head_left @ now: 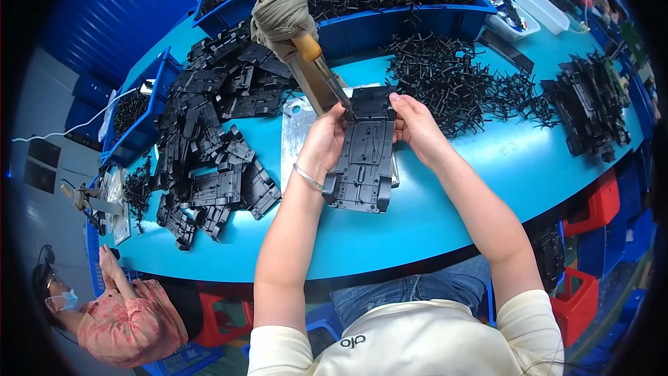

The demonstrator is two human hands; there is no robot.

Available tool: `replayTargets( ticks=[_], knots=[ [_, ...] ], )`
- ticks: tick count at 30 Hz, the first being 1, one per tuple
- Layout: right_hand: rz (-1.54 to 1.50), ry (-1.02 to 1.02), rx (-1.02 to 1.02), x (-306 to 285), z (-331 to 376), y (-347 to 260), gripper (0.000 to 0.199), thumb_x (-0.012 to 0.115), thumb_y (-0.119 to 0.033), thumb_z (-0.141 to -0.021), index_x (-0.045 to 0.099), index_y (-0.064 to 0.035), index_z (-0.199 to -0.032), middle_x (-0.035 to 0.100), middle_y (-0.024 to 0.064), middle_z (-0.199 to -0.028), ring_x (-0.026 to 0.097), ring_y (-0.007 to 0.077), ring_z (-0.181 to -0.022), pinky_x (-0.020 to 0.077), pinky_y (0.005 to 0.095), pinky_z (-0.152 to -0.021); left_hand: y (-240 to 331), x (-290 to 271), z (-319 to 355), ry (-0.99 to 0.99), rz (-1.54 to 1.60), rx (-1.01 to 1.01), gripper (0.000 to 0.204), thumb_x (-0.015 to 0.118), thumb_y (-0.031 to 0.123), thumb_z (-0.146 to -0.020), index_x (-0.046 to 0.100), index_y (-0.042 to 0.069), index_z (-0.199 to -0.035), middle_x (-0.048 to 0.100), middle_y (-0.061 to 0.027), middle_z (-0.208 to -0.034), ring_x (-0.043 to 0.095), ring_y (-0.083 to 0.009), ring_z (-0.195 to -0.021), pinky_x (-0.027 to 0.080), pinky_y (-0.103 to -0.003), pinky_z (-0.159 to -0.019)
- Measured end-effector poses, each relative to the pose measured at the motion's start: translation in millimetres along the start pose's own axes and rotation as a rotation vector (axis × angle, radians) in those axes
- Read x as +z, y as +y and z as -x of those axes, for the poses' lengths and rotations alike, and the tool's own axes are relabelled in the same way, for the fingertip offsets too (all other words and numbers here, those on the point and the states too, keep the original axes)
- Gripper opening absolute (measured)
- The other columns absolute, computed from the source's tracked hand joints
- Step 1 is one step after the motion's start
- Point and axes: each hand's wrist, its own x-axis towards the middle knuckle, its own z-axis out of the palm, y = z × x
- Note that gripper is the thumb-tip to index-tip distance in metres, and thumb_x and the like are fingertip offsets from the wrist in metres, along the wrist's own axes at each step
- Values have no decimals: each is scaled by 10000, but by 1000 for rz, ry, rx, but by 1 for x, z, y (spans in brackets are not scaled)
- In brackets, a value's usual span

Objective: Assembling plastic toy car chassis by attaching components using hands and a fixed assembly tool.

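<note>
A long black moulded plastic chassis plate [362, 163] lies in front of me, with raised ribs and curved corners at its near end. My left hand [325, 138] grips its left edge, fingers closed, a bracelet on that wrist. On the far right edge my right hand [417, 124] pinches the plate, thumb on top and fingertips partly hidden beneath. A soldering iron [327, 69] slants down on a stand, its yellow handle bound in grey cloth [280, 19]. Its tip comes down over the plate's upper left part; contact cannot be made out. A silvery metal plate [292, 122] lies partly underneath.
Similar black plates [209, 125] are heaped at left, and more stand stacked [591, 104] at right. Small black strips [445, 83] lie loose before a blue bin [403, 31] full of them. At lower left, a person [132, 320] sits beside another iron. Red stools [574, 306] stand below.
</note>
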Motion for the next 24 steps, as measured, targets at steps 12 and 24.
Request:
replayTargets(
  ticks=[12,24],
  knots=[
    [-1,-2,-5,0,1,0,314,426,-357,-798,431,-44,-827,471,22,-651,463,90,-551,380,201,-495,-1,0,-2,-27,40,19,114,430,142,-787,501,59,-820,517,-20,-771,466,-106,-707,405,-234,-679],
    [12,-15,-2,-1,0,1,324,422,-371,-796,424,-49,-838,473,25,-661,465,93,-552,386,203,-496,-1,0,-2,-27,14,59,121,445,156,-782,497,65,-842,513,-2,-771,451,-93,-712,394,-220,-660]
  ],
)
